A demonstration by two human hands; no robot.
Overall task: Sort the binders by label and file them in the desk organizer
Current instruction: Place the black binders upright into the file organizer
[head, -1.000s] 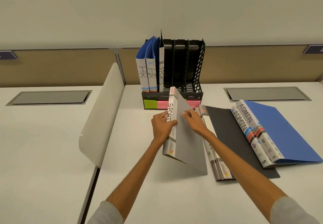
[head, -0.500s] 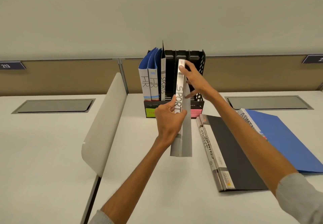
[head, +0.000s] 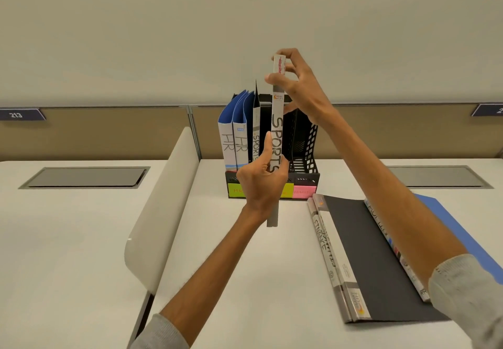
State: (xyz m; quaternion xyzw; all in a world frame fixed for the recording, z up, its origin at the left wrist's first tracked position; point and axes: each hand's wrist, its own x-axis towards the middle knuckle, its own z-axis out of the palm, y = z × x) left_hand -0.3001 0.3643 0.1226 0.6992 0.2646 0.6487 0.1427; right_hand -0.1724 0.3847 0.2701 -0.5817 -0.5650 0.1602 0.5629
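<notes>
I hold a grey binder labelled SPORTS [head: 277,128] upright in the air, spine toward me, in front of the black desk organizer [head: 306,158]. My left hand [head: 262,182] grips its lower part and my right hand [head: 295,82] pinches its top end. In the organizer's left slots stand two blue HR binders [head: 234,142] and another SPORTS binder [head: 255,133]. Two dark FINANCE binders [head: 351,256] lie flat on the desk to the right. Blue ADMIN binders [head: 381,229] lie beyond them, partly hidden by my right arm.
Coloured label tabs [head: 303,192] run along the organizer's front base. A white curved divider [head: 163,207] stands at the desk's left edge. Grey cable hatches [head: 84,177] are set in both desks. A brown partition [head: 109,133] runs behind.
The SPORTS binder has been lifted from a tilt on the desk to upright and raised higher before the organizer. My right hand moved to its top end.
</notes>
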